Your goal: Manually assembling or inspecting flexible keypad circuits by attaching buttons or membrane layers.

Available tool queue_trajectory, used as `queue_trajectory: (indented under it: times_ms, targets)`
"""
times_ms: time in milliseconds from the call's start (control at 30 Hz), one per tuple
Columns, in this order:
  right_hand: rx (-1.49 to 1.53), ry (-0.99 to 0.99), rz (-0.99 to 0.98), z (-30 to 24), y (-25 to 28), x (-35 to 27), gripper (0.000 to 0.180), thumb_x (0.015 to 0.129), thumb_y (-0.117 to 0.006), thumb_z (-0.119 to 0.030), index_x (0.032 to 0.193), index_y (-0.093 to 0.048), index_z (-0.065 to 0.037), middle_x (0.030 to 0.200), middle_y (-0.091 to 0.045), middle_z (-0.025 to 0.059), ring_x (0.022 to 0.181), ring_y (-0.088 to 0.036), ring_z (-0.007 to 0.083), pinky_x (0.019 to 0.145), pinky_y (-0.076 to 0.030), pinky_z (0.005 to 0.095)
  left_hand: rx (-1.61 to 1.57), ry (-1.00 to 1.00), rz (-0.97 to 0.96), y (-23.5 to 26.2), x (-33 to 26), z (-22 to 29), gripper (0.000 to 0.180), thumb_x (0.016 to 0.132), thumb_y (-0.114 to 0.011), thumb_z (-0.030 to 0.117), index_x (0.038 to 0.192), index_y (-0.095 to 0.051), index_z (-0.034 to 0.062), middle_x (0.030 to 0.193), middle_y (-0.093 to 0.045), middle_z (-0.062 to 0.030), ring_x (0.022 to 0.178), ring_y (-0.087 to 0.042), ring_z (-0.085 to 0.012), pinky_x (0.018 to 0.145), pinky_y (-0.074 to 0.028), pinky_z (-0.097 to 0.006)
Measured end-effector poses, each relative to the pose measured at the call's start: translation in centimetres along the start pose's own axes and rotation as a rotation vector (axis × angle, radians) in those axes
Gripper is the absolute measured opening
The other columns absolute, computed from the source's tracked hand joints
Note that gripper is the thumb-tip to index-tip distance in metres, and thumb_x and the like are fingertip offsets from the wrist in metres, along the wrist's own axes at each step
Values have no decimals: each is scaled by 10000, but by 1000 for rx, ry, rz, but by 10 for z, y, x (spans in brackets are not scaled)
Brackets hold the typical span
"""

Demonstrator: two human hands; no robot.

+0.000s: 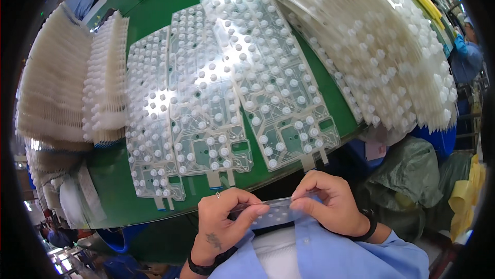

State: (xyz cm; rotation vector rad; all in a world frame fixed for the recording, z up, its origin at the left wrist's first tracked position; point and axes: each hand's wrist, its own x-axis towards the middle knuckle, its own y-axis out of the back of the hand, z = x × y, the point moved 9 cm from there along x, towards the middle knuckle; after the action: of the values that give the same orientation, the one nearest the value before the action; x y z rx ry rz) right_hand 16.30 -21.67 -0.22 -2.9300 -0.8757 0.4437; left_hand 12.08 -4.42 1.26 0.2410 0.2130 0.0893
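Observation:
My left hand [224, 222] and my right hand [330, 204] pinch the two ends of a clear flexible membrane sheet with white rubber domes [276, 211], held edge-on close to my chest, just below the table's near edge. On the green table [118, 196] in front of me lie three similar clear membrane sheets with white domes side by side: the left sheet [149, 124], the middle sheet [206, 98], the right sheet [273, 72]. Their connector tails point toward me.
A fanned stack of white dome sheets [381, 42] covers the right of the table. Two more stacks [56, 83] stand at the left. Another person in blue [466, 57] works at the far right. Green bags [407, 176] sit below right.

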Motion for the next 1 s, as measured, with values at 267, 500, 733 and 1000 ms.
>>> queue_trajectory:
  times_ms: [267, 500, 733, 1000]
  targets:
    - [-208, 106, 44, -17, 25, -8, 103, 857, -718, -54, 952, -710, -17, 943, -677, 105, 821, -651, 157, 730, -514, 273, 231, -339, -122, -17, 12, 33, 227, 732, -846, 200, 762, -696, 33, 622, -640, -59, 522, -616, -182, 478, -447, -267]
    - [-337, 282, 209, -43, 59, -22, 191, 793, -732, 19, 976, -715, -34, 1039, -674, 128, 980, -650, 248, 845, -515, 336, 295, -411, -111, -32, 25, 50, 239, 697, -850, 232, 702, -680, 65, 627, -640, -34, 522, -590, -156, 475, -397, -256]
    - [-382, 289, 270, -44, 79, -27, 176, 775, -746, 13, 936, -694, -34, 1006, -669, 112, 953, -630, 261, 839, -495, 340, 312, -396, -181, -51, 44, 59, 230, 687, -852, 197, 685, -665, 63, 598, -613, -31, 501, -572, -155, 462, -387, -258]
    - [-309, 341, 404, -44, 102, -6, 128, 828, -671, 46, 948, -671, 1, 955, -657, 112, 854, -635, 196, 748, -507, 294, 665, -615, -319, -81, 55, 73, 268, 715, -811, 297, 717, -619, 110, 1100, -707, -63, 1101, -619, -303, 874, -435, -411]
